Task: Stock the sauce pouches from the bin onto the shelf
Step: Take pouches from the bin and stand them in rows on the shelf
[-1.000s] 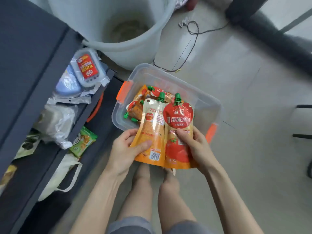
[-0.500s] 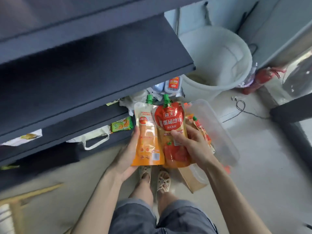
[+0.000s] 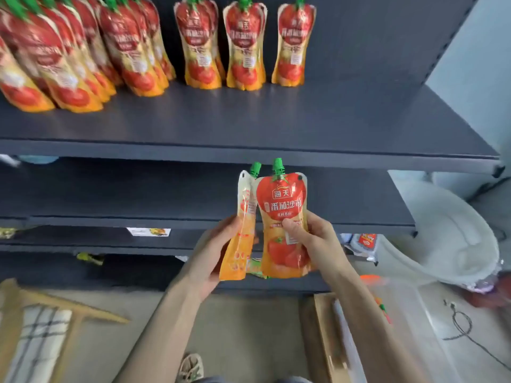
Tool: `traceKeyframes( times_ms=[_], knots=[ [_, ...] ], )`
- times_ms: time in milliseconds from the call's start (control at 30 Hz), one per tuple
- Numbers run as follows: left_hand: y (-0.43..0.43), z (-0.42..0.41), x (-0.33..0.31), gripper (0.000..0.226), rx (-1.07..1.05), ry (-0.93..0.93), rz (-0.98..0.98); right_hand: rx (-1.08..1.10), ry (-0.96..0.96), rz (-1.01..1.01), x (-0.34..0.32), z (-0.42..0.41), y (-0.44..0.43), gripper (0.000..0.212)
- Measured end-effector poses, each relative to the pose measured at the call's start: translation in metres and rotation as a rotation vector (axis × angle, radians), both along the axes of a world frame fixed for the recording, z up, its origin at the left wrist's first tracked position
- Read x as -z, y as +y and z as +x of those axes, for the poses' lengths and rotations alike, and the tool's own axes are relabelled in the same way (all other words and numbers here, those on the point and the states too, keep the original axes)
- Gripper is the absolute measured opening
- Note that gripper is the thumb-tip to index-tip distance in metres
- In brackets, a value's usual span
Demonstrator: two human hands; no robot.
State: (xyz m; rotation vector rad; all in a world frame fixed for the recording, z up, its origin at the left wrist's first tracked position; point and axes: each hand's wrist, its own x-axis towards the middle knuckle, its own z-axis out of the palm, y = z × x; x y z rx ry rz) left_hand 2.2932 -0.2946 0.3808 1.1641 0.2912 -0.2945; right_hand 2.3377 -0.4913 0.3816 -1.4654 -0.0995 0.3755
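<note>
- Orange-backed pouch (image 3: 243,217), turned nearly edge-on, is gripped along its lower half by the left hand (image 3: 218,252), below the front edge of the top shelf (image 3: 249,125).
- Red tomato pouch (image 3: 282,205) stands just beside it, pinched by the right hand (image 3: 312,239), thumb across the label.
- Both green caps point up, just under that shelf.
- Stocked pouches (image 3: 246,45) stand upright in rows on that shelf, toward its back.
- Clear bin (image 3: 414,308) sits on the floor, far below the shelf's right end.

Glossy plastic pouches (image 3: 283,225) — matt dark shelf (image 3: 249,125)
</note>
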Motion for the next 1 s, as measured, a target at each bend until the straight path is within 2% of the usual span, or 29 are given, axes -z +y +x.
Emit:
traceKeyframes(
  times_ms=[133, 267, 333, 500, 633, 1000],
  knots=[
    [0.063, 0.02, -0.025, 0.037, -0.022, -0.093, 0.08, 0.005, -0.04, 0.049, -0.02, 0.017, 0.068, 0.021],
    [0.121, 0.043, -0.051, 0.053, -0.01, -0.223, 0.27, 0.032, -0.093, 0.096, -0.036, 0.033, 0.133, 0.026],
    [0.146, 0.058, -0.061, 0.052, -0.023, -0.269, 0.339, 0.059, -0.122, 0.096, -0.045, 0.042, 0.158, 0.024],
    [0.194, 0.101, -0.077, 0.017, -0.033, -0.298, 0.285, 0.093, -0.177, 0.085, -0.069, 0.073, 0.2, 0.029],
    [0.22, 0.134, -0.088, 0.029, -0.113, -0.38, 0.277, 0.116, -0.254, 0.107, -0.088, 0.105, 0.222, 0.03],
    [0.259, 0.226, -0.097, 0.027, -0.367, -0.48, 0.42, 0.242, -0.39, 0.065, -0.094, 0.205, 0.251, 0.012]
  ],
)
